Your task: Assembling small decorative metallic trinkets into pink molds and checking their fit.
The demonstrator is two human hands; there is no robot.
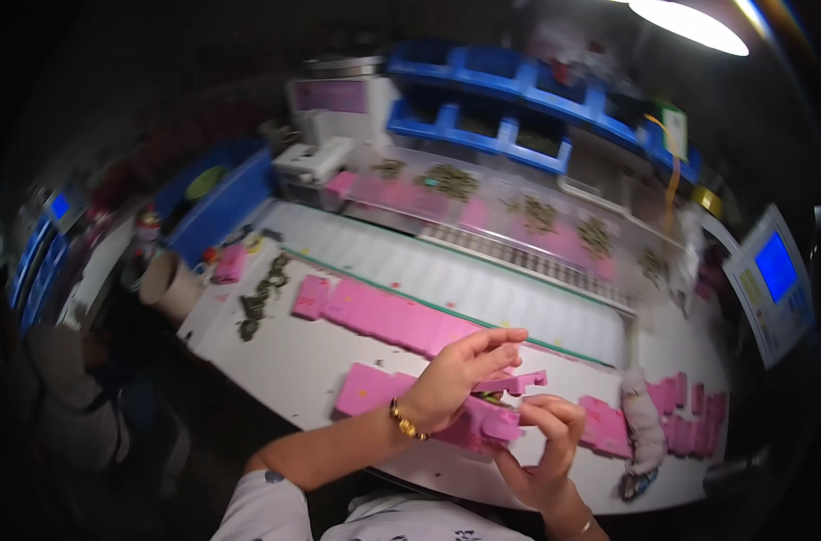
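The pink block (475, 426) lies between the two hands, toward the near edge of the white tabletop (289, 371) and around the middle of that edge's length; whether it rests on the surface or is lifted off it I cannot tell. The left hand (456, 371), a beaded bracelet (405, 420) at its wrist, reaches over the block from the left, its fingers stretched out above the upper side; the palm is turned out of sight, so I cannot tell whether it grips or merely steadies. Just under those fingers an upper pink piece (520, 383) stands tilted over the block, with a gap between the two in which something greenish (491, 396) shows. The right hand (547, 442) is at the block's right end, grasping it with fingers and thumb curled around the end. Left of the hands, near the tabletop's near edge, are more pink blocks (361, 386), partly covered by the left forearm. Beyond the hands a row of pink blocks (383, 317) runs toward the far left, and past its end lies a dark, loose heap (264, 298). Toward the tabletop's right edge lies a wrapped white roll (643, 417), with pink pieces (604, 426) on both sides.
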